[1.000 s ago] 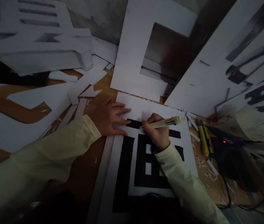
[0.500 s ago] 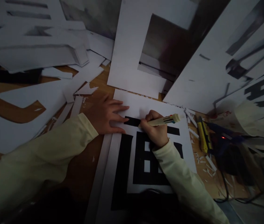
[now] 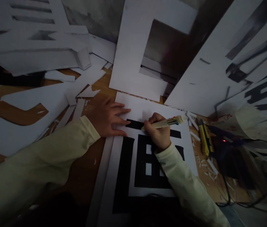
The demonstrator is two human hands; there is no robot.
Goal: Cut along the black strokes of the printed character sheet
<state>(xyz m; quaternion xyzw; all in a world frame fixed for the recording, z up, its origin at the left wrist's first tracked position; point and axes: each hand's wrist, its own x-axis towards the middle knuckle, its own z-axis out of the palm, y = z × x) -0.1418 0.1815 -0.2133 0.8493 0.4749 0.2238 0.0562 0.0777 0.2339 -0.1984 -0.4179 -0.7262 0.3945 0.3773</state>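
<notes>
R hand [image 3: 158, 135] is clamped round a cream pen [image 3: 163, 123], fingers closed nr its lower end, tip down by a black strip [image 3: 134, 124]; can't tell fr. here if it's touching. L hand [image 3: 107, 118] is flat w/ fingers spread apart, fingertips on the L part of the white board [image 3: 133, 105], one at the strip's L end. Board lies on a wooden table [image 3: 83, 170], w/ a blocky black shape [image 3: 141, 157] just nearer the person than the strip. Off to its R I see a yellow cutter [image 3: 204, 138], thin white offcuts [image 3: 211, 166] & a dark tool [image 3: 228, 137] w/ a red light. Behind the board: white panel [image 3: 128, 63] w/ a rectangular cut-out. Far L: big slotted white form [image 3: 45, 60].
</notes>
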